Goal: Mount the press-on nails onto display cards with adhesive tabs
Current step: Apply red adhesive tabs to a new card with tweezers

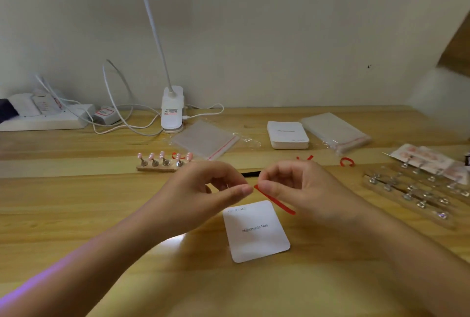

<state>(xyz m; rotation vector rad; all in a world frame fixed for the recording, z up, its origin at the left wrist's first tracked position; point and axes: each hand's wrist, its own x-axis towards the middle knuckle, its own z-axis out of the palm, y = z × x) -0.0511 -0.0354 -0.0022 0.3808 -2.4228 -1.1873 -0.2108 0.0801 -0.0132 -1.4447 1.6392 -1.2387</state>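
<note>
1. Centrally, a white rounded-corner display card [256, 231] printed "Handmade Nail" lies flat on the light wooden table [76, 204], slightly rotated, just below both hands.
2. A thin red strip [276, 202], apparently an adhesive tab's backing, runs slantwise from the fingertips down over the card's upper right corner.
3. The right hand [300, 189] pinches the strip's upper end between thumb and forefinger; remaining fingers are curled.
4. The left hand [211, 189] has its thumb and forefinger closed together right at the strip's tip; what it pinches is too small and blurred to tell.
5. Behind the left hand, a small wooden holder block [157, 166] carries a row of pink press-on nails [162, 156] on metal stems.
6. Behind the hands, two clear plastic bags with red seal lines [206, 140] [335, 131] lie flat, with a stack of white cards [288, 134] between them.
7. Loose red strip pieces [347, 161] lie on the table beyond the right hand.
8. At far right, clear holder bars with metal stems [412, 189] lie in rows, and beside them finished cards with pale pink nails [424, 159].
9. At the rear, a white clip lamp with a flexible neck [172, 110] stands near the wall; white cables [114, 113] lead left to a white power strip [43, 118].
</note>
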